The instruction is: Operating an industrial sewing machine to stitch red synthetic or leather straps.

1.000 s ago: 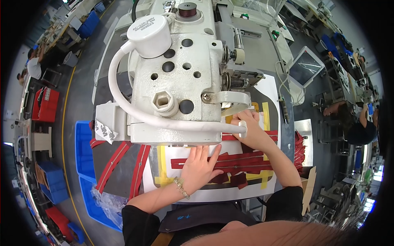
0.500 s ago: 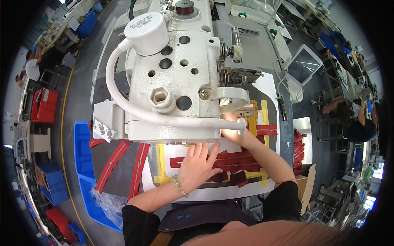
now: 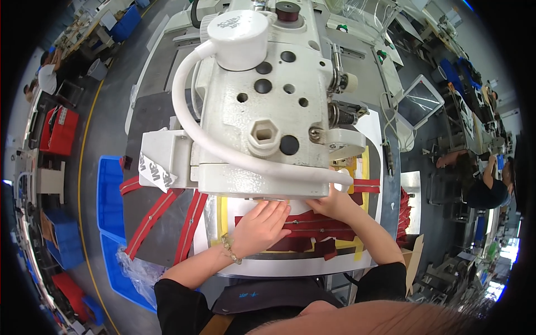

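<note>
the person's left hand (image 3: pixel 261 226) lies palm down, opened flat with its fingers stretched out side by side, over the left end of the dark red fabric zipper strips with pale teeth (image 3: pixel 321 225). these strips run rightward from under it, nearer the body than its fingertips, and pass just below the right hand (image 3: pixel 333 204). the right hand's fingers reach under the glossy white sewing-machine head (image 3: pixel 257 114), so its grip, and anything in it, cannot be made out. a separate red zipper strip (image 3: pixel 367 186) shows just to its right. two more long red zipper strips (image 3: pixel 151 222) slant across the dark grey tabletop (image 3: pixel 164 237), left of the left hand.
</note>
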Action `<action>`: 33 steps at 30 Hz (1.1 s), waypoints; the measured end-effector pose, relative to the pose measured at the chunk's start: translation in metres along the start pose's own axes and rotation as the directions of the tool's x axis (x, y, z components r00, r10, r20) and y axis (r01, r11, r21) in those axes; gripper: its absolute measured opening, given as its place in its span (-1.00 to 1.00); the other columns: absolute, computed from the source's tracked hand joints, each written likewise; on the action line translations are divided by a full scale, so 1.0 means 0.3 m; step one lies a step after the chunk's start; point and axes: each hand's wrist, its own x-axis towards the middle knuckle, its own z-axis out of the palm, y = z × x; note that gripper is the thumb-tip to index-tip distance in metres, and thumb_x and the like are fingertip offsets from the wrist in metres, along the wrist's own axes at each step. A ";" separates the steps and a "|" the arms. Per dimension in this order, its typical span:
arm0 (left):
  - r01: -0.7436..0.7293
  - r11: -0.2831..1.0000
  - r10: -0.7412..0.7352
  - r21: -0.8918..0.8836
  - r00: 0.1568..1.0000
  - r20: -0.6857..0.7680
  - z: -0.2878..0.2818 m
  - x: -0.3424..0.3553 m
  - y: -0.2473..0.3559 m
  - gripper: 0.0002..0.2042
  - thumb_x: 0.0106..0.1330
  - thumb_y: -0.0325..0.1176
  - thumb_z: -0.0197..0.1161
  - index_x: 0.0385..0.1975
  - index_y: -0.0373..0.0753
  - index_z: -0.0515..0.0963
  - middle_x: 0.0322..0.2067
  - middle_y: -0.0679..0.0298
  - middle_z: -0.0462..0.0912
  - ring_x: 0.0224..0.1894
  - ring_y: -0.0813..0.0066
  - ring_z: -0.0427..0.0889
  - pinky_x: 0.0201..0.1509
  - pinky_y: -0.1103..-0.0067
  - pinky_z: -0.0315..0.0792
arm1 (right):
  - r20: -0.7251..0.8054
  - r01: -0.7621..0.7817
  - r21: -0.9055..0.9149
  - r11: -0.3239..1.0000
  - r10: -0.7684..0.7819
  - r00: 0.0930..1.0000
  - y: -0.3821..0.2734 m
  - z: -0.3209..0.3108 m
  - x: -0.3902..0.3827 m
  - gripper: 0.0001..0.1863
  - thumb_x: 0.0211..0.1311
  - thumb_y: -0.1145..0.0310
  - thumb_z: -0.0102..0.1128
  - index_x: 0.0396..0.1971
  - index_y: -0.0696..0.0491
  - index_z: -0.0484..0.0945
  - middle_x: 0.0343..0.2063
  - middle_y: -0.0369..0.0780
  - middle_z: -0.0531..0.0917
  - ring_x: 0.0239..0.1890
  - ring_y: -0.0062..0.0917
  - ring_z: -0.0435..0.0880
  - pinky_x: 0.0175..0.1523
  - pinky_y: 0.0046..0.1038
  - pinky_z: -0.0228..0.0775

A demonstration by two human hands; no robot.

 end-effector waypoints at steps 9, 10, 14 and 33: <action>0.080 0.993 -0.077 -0.086 0.996 0.036 0.036 -0.032 -0.008 -0.45 0.03 -0.11 0.32 -0.03 -0.36 0.47 -0.11 0.15 0.55 -0.08 0.26 0.53 0.05 0.43 0.37 | 0.139 -0.068 0.066 0.995 0.059 0.989 0.021 0.003 -0.036 -0.62 -0.01 0.47 0.20 -0.11 -0.08 0.56 0.01 -0.34 0.55 0.13 -0.53 0.47 0.18 -0.25 0.19; 0.081 0.993 -0.078 -0.086 0.996 0.039 0.037 -0.035 -0.004 -0.45 0.03 -0.11 0.32 -0.03 -0.36 0.47 -0.11 0.15 0.55 -0.08 0.26 0.53 0.05 0.43 0.37 | 0.140 -0.069 0.069 0.995 0.059 0.988 0.030 0.011 -0.045 -0.62 -0.01 0.47 0.20 -0.11 -0.08 0.56 0.01 -0.34 0.55 0.13 -0.53 0.47 0.18 -0.25 0.19; 0.121 0.991 -0.117 -0.060 0.991 0.064 0.032 -0.029 0.003 -0.59 0.12 -0.13 0.25 -0.15 -0.31 0.52 -0.21 0.12 0.58 -0.19 0.32 0.58 -0.15 0.52 0.46 | 0.112 -0.127 0.225 0.966 0.104 0.988 0.056 0.031 -0.060 -0.57 -0.06 0.49 0.22 -0.09 -0.09 0.55 0.02 -0.37 0.55 0.13 -0.60 0.48 0.11 -0.33 0.22; 0.207 0.904 -0.267 -0.375 0.957 -0.116 0.051 -0.011 0.032 -0.66 0.17 -0.15 0.15 -0.15 -0.22 0.57 -0.22 -0.01 0.61 -0.13 0.02 0.56 0.04 0.15 0.36 | 0.142 0.004 0.001 1.000 -0.004 0.990 0.075 0.029 -0.054 -0.76 -0.02 0.36 0.18 -0.27 -0.14 0.57 -0.15 -0.33 0.61 0.08 -0.53 0.50 0.24 -0.27 0.13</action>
